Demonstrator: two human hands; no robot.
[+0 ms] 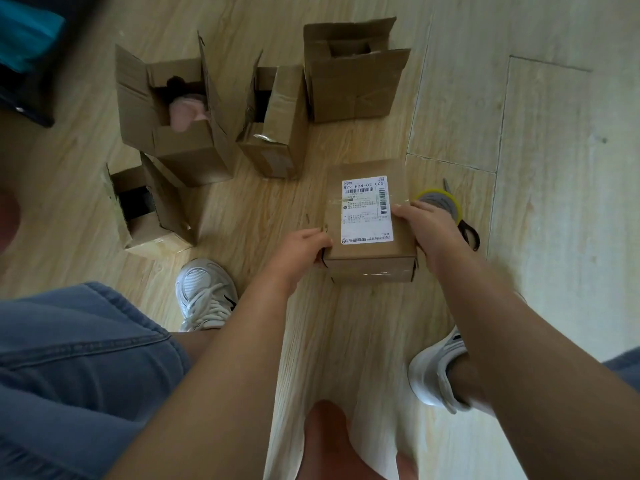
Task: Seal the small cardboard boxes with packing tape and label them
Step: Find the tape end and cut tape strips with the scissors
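On box (403, 173), label (367, 209) "872 H24-02 005"

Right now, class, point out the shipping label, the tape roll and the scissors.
shipping label (367, 209), head view, centre of white paper.
tape roll (440, 199), head view, its side face.
scissors (468, 231), head view, black handle.

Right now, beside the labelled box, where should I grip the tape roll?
Take the tape roll by its far rim, from above: one finger in the open core, thumb on the yellow outer wall. It seems to lie flat right of the labelled box, core up; the right hand hides its near edge.
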